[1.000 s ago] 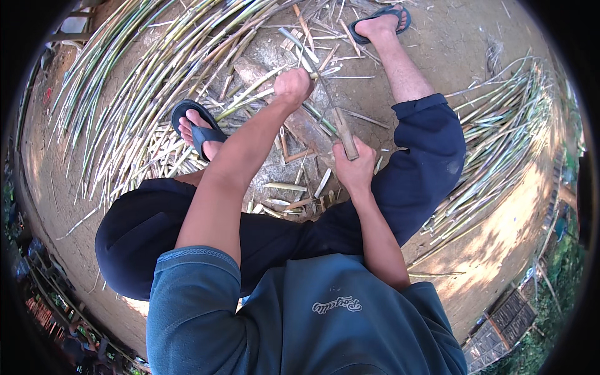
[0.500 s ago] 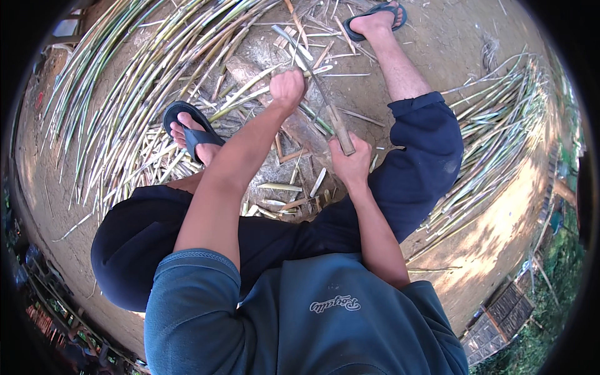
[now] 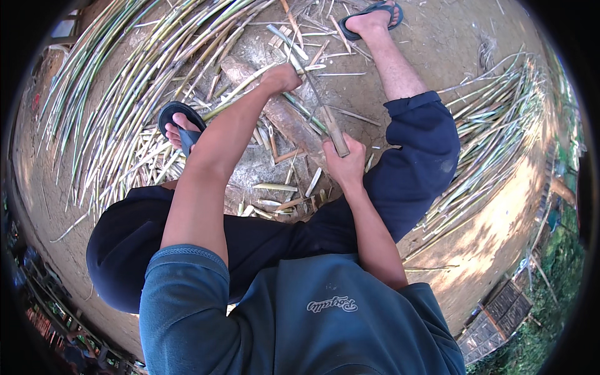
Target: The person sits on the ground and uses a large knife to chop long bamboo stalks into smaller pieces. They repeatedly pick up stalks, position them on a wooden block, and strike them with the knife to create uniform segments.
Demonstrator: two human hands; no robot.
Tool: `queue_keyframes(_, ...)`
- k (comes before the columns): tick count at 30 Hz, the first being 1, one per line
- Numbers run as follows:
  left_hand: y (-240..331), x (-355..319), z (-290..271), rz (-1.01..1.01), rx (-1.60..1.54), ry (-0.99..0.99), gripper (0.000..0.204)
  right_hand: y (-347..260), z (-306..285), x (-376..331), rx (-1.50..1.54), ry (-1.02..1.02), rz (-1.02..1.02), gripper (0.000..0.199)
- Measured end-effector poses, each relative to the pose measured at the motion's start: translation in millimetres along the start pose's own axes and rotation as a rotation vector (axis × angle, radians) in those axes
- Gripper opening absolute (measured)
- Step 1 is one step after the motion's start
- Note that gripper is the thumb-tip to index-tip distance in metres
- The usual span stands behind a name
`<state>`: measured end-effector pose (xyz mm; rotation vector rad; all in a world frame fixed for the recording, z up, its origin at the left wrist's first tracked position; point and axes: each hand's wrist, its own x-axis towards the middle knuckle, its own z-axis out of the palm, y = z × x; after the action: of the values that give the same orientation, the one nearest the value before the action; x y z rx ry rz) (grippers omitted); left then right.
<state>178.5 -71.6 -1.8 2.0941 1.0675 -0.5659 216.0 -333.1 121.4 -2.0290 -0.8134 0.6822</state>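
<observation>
Person sits on the dirt ground (image 3: 437, 50), legs spread. Left hand (image 3: 281, 78), upper centre of the frame, is closed round a thin bamboo strip (image 3: 299, 59). Right hand (image 3: 345, 164), centre, is clenched on the wooden handle of a knife (image 3: 334, 130). Hands are apart. The strip lies across a log (image 3: 281, 115) used as a chopping block, its long axis diagonal, upper left to lower centre; the far end points upper left. The blade runs along it, tip away from the body. Progress, as a judgement: well along. Short offcuts (image 3: 275, 187) litter the ground by the log, and a pile of split strips (image 3: 494, 144) lies at right. Much is left: a big heap of green stalks (image 3: 125, 81) at upper left.
</observation>
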Motion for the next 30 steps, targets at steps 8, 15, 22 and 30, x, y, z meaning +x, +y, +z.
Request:
queue_keyframes(8, 11.3, -10.8, -3.6, -0.103, -0.025, 0.191, 0.039, -9.4, -3.0, 3.2, 0.017, 0.013, -0.023, 0.019)
queue_keyframes(15, 2.5, -11.1, -2.9, 0.007, -0.063, 0.121, 0.038, -0.1, -0.1, 7.1, -0.030, -0.025, 0.026, 0.015)
queue_keyframes(22, -16.4, 28.4, 7.3, 0.177, -0.147, -0.141, 0.034, -3.5, -4.5, 2.7, -0.031, -0.001, 0.020, 0.019)
queue_keyframes(30, -20.1, 35.2, 7.7, 0.212, -0.124, -0.212, 0.029, -9.3, -18.9, -30.5, -0.040, -0.008, 0.040, 0.015)
